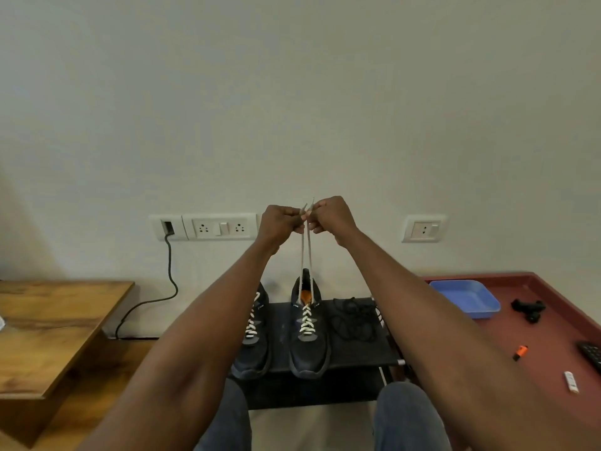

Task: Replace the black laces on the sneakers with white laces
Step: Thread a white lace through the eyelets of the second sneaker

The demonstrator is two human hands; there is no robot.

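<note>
Two dark sneakers stand side by side on a black stool [357, 356]. The right sneaker [307, 340] is threaded with a white lace [306, 255], whose two ends rise taut above it. My left hand [279, 226] pinches one lace end and my right hand [331, 219] pinches the other, both held high in front of the wall, close together. The left sneaker [252, 336] also shows white lacing and is partly hidden by my left forearm. A tangle of black laces [354, 317] lies on the stool to the right of the sneakers.
A wooden table [48, 330] stands at left. A red-brown table [536, 353] at right carries a blue tray [465, 297], a black clip, an orange-tipped item, a white stick and a remote. Wall sockets and a hanging cable [169, 281] are behind.
</note>
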